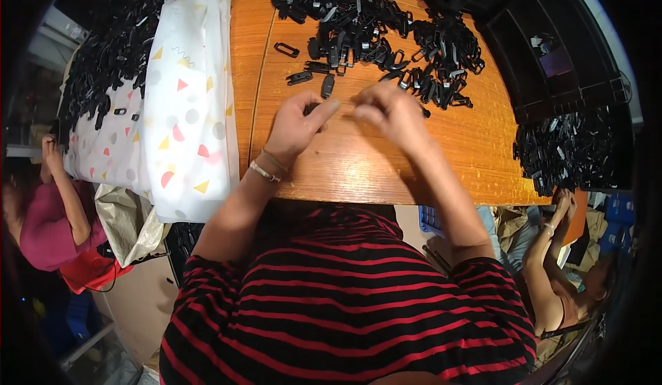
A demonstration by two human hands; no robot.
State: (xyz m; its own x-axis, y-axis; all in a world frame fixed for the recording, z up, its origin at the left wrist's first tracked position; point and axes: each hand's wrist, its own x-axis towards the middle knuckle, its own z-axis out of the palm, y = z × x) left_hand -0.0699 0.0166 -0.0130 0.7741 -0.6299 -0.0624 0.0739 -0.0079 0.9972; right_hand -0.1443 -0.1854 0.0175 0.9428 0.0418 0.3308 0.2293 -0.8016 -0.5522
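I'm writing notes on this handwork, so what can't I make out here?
All in the head view:
- Dark piece at the left hand: its shape is mostly covered by thumb and fingers.
- Right hand: fingertips blurred, so whether they hold anything is unclear.
- Black parts in the heap: many hidden under one another; no sure count.
- Hands of the person at right: too small to tell what they hold.

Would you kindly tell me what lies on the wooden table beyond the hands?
A heap of small black parts, with a few loose ones nearby. Most of the wooden table beneath the heap is hidden.
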